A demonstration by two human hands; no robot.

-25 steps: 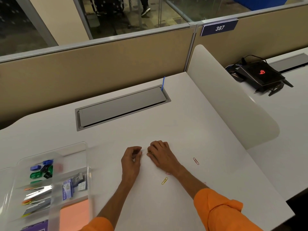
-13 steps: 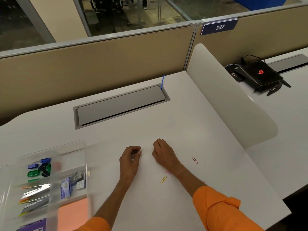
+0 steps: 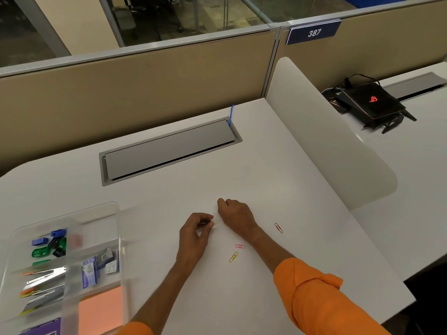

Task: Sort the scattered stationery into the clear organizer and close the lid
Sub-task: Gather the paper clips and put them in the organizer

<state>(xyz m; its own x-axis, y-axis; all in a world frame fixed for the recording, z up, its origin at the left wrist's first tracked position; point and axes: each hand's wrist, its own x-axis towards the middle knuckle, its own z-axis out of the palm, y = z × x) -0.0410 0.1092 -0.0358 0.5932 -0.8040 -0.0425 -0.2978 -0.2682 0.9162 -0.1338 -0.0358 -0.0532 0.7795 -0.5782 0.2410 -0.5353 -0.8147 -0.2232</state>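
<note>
Three loose paper clips (image 3: 240,246); clear organizer (image 3: 122,250) left.

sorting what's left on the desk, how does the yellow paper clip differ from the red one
Colour: the yellow paper clip is yellow, the red paper clip red. Place: the yellow one lies beside a pink paper clip, left of the right forearm; the red one lies alone on its other side. Pose: the yellow one slants up to the right, the red one up to the left. Both lie flat on the desk, outside the organizer.
</note>
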